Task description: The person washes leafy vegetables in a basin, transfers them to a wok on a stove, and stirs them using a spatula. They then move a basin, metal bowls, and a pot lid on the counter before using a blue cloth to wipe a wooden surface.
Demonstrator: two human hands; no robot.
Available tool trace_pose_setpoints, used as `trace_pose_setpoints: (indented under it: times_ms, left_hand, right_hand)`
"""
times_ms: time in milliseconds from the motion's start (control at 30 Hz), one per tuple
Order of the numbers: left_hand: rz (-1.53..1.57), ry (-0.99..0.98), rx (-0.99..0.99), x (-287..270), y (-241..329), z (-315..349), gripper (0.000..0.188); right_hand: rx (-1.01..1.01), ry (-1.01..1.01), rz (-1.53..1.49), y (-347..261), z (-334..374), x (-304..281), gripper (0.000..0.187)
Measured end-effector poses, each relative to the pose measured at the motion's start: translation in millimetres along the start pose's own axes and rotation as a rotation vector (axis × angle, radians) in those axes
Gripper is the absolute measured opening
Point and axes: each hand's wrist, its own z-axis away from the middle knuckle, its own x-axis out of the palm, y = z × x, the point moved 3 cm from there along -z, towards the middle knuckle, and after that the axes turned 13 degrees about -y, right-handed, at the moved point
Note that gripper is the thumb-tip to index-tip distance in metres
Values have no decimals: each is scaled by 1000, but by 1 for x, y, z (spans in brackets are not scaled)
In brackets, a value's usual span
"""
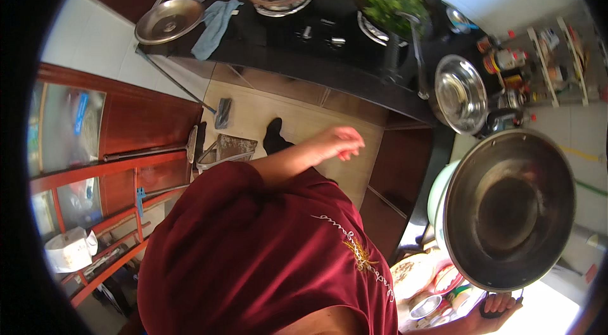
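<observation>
Big dark wok (pixel 510 208) is by the tabletop's (pixel 272 53) R end, fwd of my R hand (pixel 497 316). It's round, so no real long axis, but its black handle (pixel 487 307) is at the near rim. R hand's closer, fingers wrapped round that handle. Can't tell if anything's under the wok. L hand (pixel 345 143) is well apart, above the floor (pixel 310 107), fingers half-curled, nothing in 'em. Steel basin (pixel 462 94) sits nr tabletop's far R corner.

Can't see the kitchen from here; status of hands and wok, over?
Left hand empty. Right hand holding dark wok, bare inside. Possible obstacle: metal bowl just beyond.
</observation>
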Motion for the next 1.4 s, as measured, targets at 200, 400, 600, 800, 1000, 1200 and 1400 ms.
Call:
trace_pose_setpoints:
  times_ms: [200,400,600,800,1000,1200,1400]
  left_hand:
    - [246,785,380,-245,35,147,10]
    - [253,1557,476,-449,38,312,25]
    - [-439,1779,204,-567,47,367,50]
    - [-342,1457,112,-635,21,369,35]
    - [-119,1303,190,-629,41,357,26]
    - [131,1109,173,-619,62,343,22]
    - [309,970,412,-582,103,338,20]
  right_hand:
    - [160,-655,-466,89,-21,237,33]
    - [458,-677,-562,246,-37,450,31]
    - [628,-714,-627,355,-48,602,28]
    - [666,-571,-672,444,-66,670,31]
    - [624,-494,-732,507,-75,662,34]
    - [630,-463,-895,552,-63,630,37]
    - [649,-328,-981,579,-39,608,38]
